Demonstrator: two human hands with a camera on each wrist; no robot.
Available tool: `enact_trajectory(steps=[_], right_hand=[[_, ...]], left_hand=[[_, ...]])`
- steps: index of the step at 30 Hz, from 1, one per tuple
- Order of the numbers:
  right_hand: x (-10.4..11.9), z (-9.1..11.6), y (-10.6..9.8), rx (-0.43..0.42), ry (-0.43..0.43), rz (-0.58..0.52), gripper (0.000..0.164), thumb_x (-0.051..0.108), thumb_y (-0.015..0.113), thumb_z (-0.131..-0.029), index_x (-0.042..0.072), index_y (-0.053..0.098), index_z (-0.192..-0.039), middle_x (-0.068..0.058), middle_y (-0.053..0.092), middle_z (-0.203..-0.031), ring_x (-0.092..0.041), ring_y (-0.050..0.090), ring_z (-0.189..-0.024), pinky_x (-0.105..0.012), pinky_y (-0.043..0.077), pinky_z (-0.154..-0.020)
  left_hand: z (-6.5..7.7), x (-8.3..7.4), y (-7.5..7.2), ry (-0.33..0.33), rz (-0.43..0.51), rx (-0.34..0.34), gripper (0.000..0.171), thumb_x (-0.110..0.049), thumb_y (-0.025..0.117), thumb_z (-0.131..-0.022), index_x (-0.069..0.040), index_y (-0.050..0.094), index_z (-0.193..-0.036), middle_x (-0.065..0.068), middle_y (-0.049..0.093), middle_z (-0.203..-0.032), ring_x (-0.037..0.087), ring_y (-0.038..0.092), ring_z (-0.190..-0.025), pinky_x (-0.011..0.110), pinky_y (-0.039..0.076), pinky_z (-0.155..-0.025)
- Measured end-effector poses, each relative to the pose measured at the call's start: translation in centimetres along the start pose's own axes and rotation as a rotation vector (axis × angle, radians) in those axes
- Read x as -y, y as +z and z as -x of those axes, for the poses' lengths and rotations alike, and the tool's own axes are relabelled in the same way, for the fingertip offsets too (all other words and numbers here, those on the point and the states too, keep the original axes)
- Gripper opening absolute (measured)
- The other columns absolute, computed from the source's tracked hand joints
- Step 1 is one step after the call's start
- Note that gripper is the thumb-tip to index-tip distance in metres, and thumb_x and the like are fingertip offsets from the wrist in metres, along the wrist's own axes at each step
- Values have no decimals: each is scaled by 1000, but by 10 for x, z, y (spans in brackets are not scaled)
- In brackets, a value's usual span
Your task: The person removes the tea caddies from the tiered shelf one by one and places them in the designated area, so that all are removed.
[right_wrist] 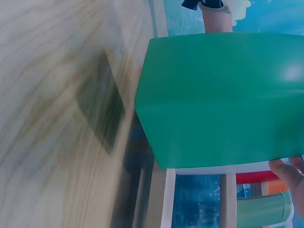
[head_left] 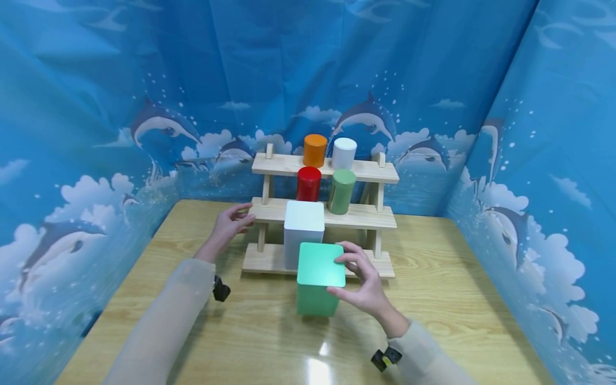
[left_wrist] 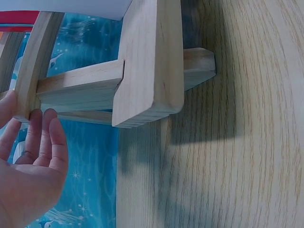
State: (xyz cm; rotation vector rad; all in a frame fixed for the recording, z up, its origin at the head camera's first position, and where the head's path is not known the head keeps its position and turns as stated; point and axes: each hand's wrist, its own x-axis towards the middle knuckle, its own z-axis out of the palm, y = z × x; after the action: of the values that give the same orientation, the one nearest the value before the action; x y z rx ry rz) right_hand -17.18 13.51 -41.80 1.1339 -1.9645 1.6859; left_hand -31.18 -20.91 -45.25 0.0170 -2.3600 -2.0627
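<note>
My right hand (head_left: pixel 364 284) grips a tall green box (head_left: pixel 317 297) by its upper right side, thumb at the near side and fingers at the far side. In the right wrist view, the green box (right_wrist: pixel 213 104) is raised off the table, its shadow lying apart from it. My left hand (head_left: pixel 229 223) holds the left end of the middle board of a three-tier wooden shelf (head_left: pixel 269 210). Seen from the left wrist, thumb and fingertips (left_wrist: pixel 35 116) sit around that board's end. A white box (head_left: pixel 303 216) stands on the lowest tier, behind the green one.
Red (head_left: pixel 308 184) and green (head_left: pixel 341 192) cans stand on the middle tier. Above them, an orange can (head_left: pixel 315 151) and a white can (head_left: pixel 344 154) stand on the top tier. A blue dolphin-print curtain (head_left: pixel 289 69) encloses the wooden table (head_left: pixel 433 283) at the back and sides.
</note>
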Motion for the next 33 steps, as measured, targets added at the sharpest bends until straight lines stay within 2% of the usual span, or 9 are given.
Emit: enact_trajectory(steps=[4,10,13,18,22,28,33], right_hand=[[6,-2,8,-3,1,-23,50,-19,74,-60,-13,51,-104,-40,35,-126,-48,40,-116,-45,43,-95],[4,-1,23,-21,33,-32,50,-17,74,-62,-13,51,-105,-38,33,-129,-41,41,-120,-44,41,-98],[1,-3,33,-23,13,-34,49,-15,75,-62,-13,51,-105,-39,33,-128,-43,42,-118,-43,41,-98],[-3,-9,47,-17,-47,-52,50,-13,76,-61,-14,50,-104,-41,33,-126,-50,40,-115,-45,39,-99],[-5,-11,58,-18,-53,-39,50,-9,77,-62,-13,50,-105,-41,34,-126,-50,40,-114,-41,41,-98],[-7,-13,72,-9,-42,-1,50,-3,78,-64,-10,52,-106,-38,36,-127,-47,41,-116,-38,45,-95],[-8,-16,82,1,-50,23,51,-3,79,-63,-9,52,-105,-38,37,-125,-47,40,-117,-38,43,-97]], left_hand=[[0,2,1,3,7,3,52,-28,67,-87,-12,51,-133,19,57,-113,29,60,-96,52,46,-89],[3,2,0,13,11,6,53,-29,66,-87,-11,49,-134,19,56,-116,32,59,-100,51,47,-88],[2,2,-1,6,15,1,54,-30,67,-86,-11,50,-134,19,55,-117,34,58,-101,51,47,-88],[0,2,-3,9,-18,6,57,-35,67,-85,-13,49,-135,17,56,-117,29,59,-99,44,51,-85],[0,2,-4,19,-27,11,58,-35,67,-85,-13,49,-135,16,56,-116,26,60,-97,40,52,-82],[1,1,-4,22,-18,17,57,-33,66,-86,-12,48,-135,17,55,-117,24,59,-97,43,51,-85],[1,0,-3,26,-18,25,57,-32,67,-85,-12,49,-135,16,55,-117,22,60,-95,43,51,-85]])
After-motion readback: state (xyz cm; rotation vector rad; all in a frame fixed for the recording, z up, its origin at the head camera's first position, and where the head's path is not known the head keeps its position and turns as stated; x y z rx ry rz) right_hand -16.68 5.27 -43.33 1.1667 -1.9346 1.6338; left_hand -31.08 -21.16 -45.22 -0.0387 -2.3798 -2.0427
